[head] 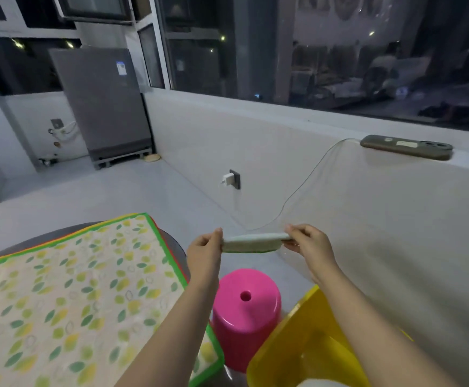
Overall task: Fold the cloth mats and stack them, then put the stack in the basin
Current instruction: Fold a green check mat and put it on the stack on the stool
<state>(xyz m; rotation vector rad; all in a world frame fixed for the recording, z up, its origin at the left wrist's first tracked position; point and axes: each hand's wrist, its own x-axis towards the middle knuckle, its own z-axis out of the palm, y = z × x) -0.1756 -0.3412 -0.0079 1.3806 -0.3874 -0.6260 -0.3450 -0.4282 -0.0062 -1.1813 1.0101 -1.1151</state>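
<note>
Both hands [255,244] pinch folded mat [251,242] — midair | labels unreadable

left hand [204,251] bare, no ring seen | right hand [310,244] bare, no ring seen | fingers [297,233] uncovered, no gloves | both forearms bare to frame edge, no sleeves, no watch or band at wrists

No readable text; sticker [120,69] on grey appliance [102,104] too blurred
</note>
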